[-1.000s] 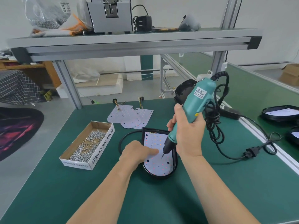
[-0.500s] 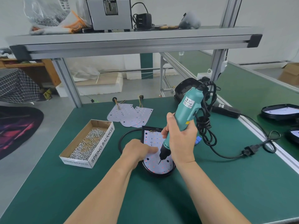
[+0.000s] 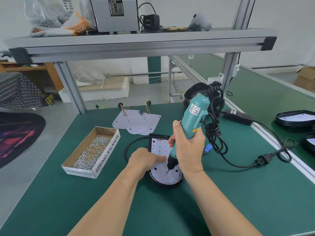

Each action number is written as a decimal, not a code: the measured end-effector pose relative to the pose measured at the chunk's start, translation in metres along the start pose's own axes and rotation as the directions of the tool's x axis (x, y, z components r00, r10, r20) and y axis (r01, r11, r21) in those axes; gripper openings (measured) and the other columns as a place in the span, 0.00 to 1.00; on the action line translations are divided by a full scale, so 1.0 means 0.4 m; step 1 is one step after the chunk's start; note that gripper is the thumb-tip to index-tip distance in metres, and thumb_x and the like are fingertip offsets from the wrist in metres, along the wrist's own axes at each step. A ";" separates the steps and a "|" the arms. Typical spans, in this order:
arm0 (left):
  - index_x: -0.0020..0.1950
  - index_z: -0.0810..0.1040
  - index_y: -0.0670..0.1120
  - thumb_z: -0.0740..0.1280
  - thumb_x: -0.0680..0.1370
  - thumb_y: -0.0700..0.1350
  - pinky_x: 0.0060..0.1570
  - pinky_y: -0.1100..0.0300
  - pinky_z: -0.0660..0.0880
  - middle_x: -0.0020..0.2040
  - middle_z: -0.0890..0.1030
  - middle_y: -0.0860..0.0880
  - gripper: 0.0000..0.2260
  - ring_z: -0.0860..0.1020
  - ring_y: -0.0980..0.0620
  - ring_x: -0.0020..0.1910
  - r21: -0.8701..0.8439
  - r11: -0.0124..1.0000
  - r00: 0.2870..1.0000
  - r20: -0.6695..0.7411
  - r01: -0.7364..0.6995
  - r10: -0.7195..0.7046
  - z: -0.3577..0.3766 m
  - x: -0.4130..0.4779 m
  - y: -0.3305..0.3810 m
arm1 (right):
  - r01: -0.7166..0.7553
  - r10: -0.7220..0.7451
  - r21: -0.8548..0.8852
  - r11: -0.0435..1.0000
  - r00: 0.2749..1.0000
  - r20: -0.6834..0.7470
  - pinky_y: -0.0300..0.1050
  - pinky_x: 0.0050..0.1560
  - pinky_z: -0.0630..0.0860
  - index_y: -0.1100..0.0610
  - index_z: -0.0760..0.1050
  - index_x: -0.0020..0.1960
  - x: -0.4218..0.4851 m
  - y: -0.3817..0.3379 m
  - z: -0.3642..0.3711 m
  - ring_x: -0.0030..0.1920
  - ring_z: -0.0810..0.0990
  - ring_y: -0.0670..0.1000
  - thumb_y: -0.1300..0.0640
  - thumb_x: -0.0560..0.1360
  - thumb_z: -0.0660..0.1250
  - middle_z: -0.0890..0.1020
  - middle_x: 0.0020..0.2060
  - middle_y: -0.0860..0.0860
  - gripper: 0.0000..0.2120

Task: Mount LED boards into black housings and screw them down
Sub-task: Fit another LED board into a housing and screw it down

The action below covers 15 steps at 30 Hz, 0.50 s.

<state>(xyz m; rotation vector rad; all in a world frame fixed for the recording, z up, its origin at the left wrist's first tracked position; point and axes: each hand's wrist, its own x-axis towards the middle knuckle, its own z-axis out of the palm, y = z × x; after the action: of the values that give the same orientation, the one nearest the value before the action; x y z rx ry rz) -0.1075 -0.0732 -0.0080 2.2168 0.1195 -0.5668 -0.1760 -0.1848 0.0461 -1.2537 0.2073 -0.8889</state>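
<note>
The right hand (image 3: 187, 150) is wrapped tight round the teal electric screwdriver (image 3: 194, 116), held steeply just right of frame centre. Its bit stands on the LED board (image 3: 172, 178), which lies in the black housing (image 3: 167, 186). The left hand (image 3: 144, 160) lies knuckles-up at the board's left edge, one finger stretched toward the bit. The other fingers fold under (whether they hold anything, I cannot tell). The right hand hides the board's middle. The screwdriver's white label is too blurred to read. The cardboard box (image 3: 106, 155) of screws (image 3: 90, 150), left of centre, reads "SPRING BALANCER".
</note>
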 end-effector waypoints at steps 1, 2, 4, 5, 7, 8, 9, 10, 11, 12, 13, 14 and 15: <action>0.62 0.75 0.41 0.80 0.65 0.59 0.35 0.58 0.69 0.51 0.79 0.49 0.34 0.77 0.49 0.47 0.000 1.000 1.000 -0.003 0.001 -0.001 0.000 -0.001 -0.001 | 0.000 0.000 -0.006 1.000 1.000 0.001 0.40 0.27 0.73 0.57 0.72 0.43 -0.001 0.000 0.001 0.23 0.75 0.51 0.55 0.73 0.71 0.74 0.28 0.52 0.09; 0.61 0.75 0.42 0.80 0.65 0.59 0.34 0.58 0.68 0.49 0.79 0.50 0.33 0.77 0.51 0.45 0.001 1.000 1.000 -0.008 0.001 -0.001 -0.001 -0.002 0.000 | -0.005 0.005 -0.011 1.000 1.000 -0.001 0.39 0.27 0.72 0.58 0.72 0.43 0.000 0.001 0.001 0.23 0.75 0.51 0.54 0.73 0.71 0.74 0.28 0.53 0.10; 0.57 0.76 0.42 0.80 0.65 0.59 0.33 0.58 0.68 0.46 0.78 0.50 0.30 0.75 0.54 0.41 0.004 1.000 1.000 -0.014 -0.003 0.003 -0.001 -0.001 0.000 | -0.025 0.024 -0.016 1.000 1.000 -0.015 0.38 0.26 0.72 0.58 0.70 0.42 0.001 0.004 -0.001 0.23 0.75 0.51 0.54 0.73 0.71 0.73 0.27 0.54 0.11; 0.54 0.76 0.43 0.80 0.65 0.59 0.33 0.59 0.68 0.46 0.79 0.50 0.27 0.75 0.54 0.40 0.009 1.000 1.000 -0.015 -0.008 0.008 0.000 -0.001 0.001 | -0.035 0.034 -0.018 0.999 0.999 -0.023 0.38 0.26 0.71 0.57 0.69 0.42 0.003 0.006 -0.004 0.22 0.74 0.51 0.54 0.73 0.70 0.72 0.26 0.53 0.12; 0.48 0.76 0.45 0.79 0.65 0.59 0.33 0.59 0.68 0.45 0.78 0.50 0.24 0.75 0.54 0.39 0.020 1.000 1.000 -0.022 -0.019 0.020 0.001 -0.002 0.000 | -0.045 0.044 -0.034 0.998 0.999 -0.021 0.38 0.26 0.70 0.56 0.67 0.40 0.004 0.009 -0.007 0.22 0.73 0.51 0.54 0.73 0.70 0.71 0.25 0.51 0.13; 0.48 0.76 0.45 0.79 0.65 0.59 0.33 0.58 0.67 0.44 0.78 0.50 0.24 0.74 0.54 0.39 0.024 0.999 0.999 -0.027 -0.022 0.023 0.001 -0.005 0.000 | -0.047 0.047 -0.042 0.998 0.999 -0.012 0.38 0.26 0.70 0.56 0.67 0.40 0.002 0.011 -0.007 0.22 0.73 0.51 0.53 0.73 0.70 0.71 0.25 0.52 0.13; 0.49 0.77 0.44 0.79 0.65 0.59 0.33 0.58 0.67 0.43 0.78 0.50 0.24 0.74 0.53 0.38 0.026 0.999 0.999 -0.028 -0.023 0.024 0.000 -0.007 0.000 | -0.049 0.049 -0.047 0.998 0.999 -0.001 0.37 0.26 0.70 0.56 0.67 0.40 0.000 0.012 -0.004 0.21 0.73 0.51 0.52 0.73 0.70 0.72 0.25 0.54 0.13; 0.51 0.78 0.43 0.79 0.65 0.58 0.33 0.58 0.67 0.43 0.78 0.50 0.25 0.74 0.52 0.38 0.022 0.999 0.999 -0.026 -0.024 0.024 0.000 -0.010 0.001 | -0.049 0.050 -0.048 0.998 0.999 0.010 0.37 0.26 0.70 0.56 0.68 0.40 -0.003 0.012 -0.003 0.21 0.73 0.51 0.51 0.72 0.71 0.72 0.26 0.56 0.14; 0.53 0.79 0.42 0.79 0.65 0.58 0.34 0.58 0.67 0.45 0.79 0.48 0.26 0.75 0.50 0.39 0.014 1.000 0.999 -0.021 -0.024 0.024 -0.001 -0.011 0.002 | -0.049 0.049 -0.045 0.998 0.999 0.018 0.37 0.26 0.71 0.56 0.68 0.41 -0.006 0.013 -0.002 0.22 0.73 0.50 0.49 0.71 0.71 0.73 0.26 0.58 0.14; 0.55 0.79 0.41 0.79 0.65 0.57 0.34 0.58 0.68 0.47 0.80 0.47 0.27 0.75 0.50 0.40 0.009 1.000 1.000 -0.018 -0.025 0.025 -0.002 -0.013 0.003 | -0.048 0.048 -0.038 0.998 0.999 0.020 0.38 0.26 0.71 0.56 0.69 0.41 -0.008 0.013 -0.003 0.22 0.73 0.51 0.48 0.70 0.71 0.73 0.26 0.58 0.15; 0.56 0.79 0.41 0.80 0.66 0.57 0.35 0.58 0.69 0.49 0.81 0.47 0.27 0.76 0.49 0.42 0.010 1.000 1.000 -0.014 -0.024 0.024 -0.002 -0.015 0.004 | -0.049 0.050 -0.031 0.998 0.999 0.017 0.38 0.27 0.71 0.56 0.69 0.41 -0.008 0.014 -0.007 0.22 0.74 0.51 0.48 0.70 0.71 0.74 0.26 0.58 0.15; 0.57 0.79 0.41 0.80 0.66 0.57 0.37 0.58 0.71 0.50 0.81 0.47 0.28 0.78 0.49 0.44 0.011 1.000 1.000 -0.011 -0.023 0.023 -0.003 -0.017 0.004 | -0.053 0.054 -0.021 0.998 0.998 0.012 0.38 0.27 0.72 0.56 0.70 0.42 -0.007 0.014 -0.012 0.23 0.74 0.51 0.48 0.71 0.71 0.74 0.26 0.57 0.14; 0.57 0.79 0.41 0.80 0.66 0.57 0.40 0.57 0.73 0.51 0.82 0.47 0.28 0.79 0.48 0.47 0.009 1.000 1.000 -0.008 -0.024 0.024 -0.004 -0.019 0.003 | -0.057 0.057 -0.004 0.998 0.998 0.007 0.38 0.28 0.72 0.56 0.71 0.43 -0.006 0.013 -0.019 0.23 0.75 0.51 0.49 0.72 0.71 0.74 0.26 0.54 0.13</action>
<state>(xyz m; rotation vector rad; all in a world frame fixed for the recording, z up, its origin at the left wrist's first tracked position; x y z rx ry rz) -0.1133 -0.0721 -0.0030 2.2266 0.0948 -0.5466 -0.1795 -0.1884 0.0380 -1.2480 0.2380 -0.8355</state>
